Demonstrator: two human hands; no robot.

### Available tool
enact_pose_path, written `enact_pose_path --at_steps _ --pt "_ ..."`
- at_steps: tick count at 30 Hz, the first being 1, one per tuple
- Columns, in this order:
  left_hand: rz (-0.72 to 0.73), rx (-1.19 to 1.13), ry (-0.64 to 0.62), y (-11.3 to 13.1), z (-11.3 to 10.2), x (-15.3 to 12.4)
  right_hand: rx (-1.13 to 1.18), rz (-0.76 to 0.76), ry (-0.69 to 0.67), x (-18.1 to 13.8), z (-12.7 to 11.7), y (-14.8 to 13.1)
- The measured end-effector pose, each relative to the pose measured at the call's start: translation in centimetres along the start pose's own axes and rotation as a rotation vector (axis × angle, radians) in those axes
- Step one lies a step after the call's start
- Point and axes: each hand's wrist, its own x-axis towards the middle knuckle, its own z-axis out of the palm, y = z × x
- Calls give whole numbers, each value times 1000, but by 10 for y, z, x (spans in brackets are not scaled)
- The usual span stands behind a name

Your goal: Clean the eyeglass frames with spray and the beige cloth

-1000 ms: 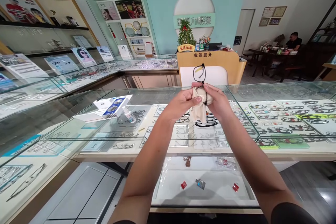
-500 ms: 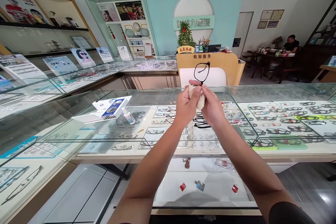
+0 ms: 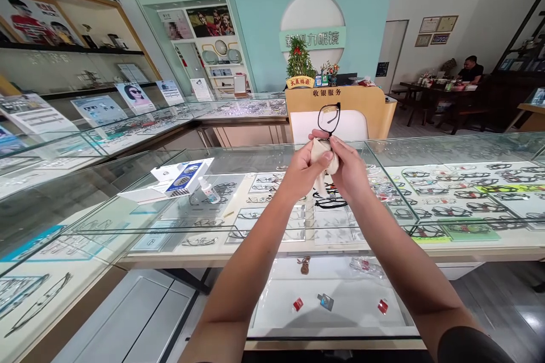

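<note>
A pair of black-framed eyeglasses is held up above the glass counter, one lens standing upright over my fingers. The other lens is hidden behind a cream cloth and my hands. My left hand is closed on the cloth, its thumb pressing the cloth over the covered lens. With fingers closed near the bridge, my right hand grips the eyeglasses, and it also touches the cloth. A loose end of the cloth hangs down between both hands.
A glass display counter with rows of eyeglasses lies beneath my hands. On its top, to the left, stand a white spray bottle and an opened white-and-blue box. Beyond is a wooden cashier desk. A person sits at a table far right.
My left thumb has shifted lower across the cloth, which now shows more and hangs further down. The eyeglasses have moved slightly to the right and turned a little.
</note>
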Motion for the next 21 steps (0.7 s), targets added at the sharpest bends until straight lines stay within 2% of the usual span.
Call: enact_pose_path --at_steps 5,9,11,17,19,21 --pt "84 -19 242 -6 11 2 35 9 -49 -4 11 6" --pt "83 68 321 -5 4 2 -10 25 -65 -4 10 9" --pt "47 100 260 -4 -2 2 18 20 -37 -2 6 9" --pt "-92 64 -83 2 -20 1 99 98 37 2 -3 2" --pt "-91 46 -136 3 -20 1 98 95 57 2 -3 2" --pt "-83 39 -138 2 -16 1 105 84 55 2 -3 4"
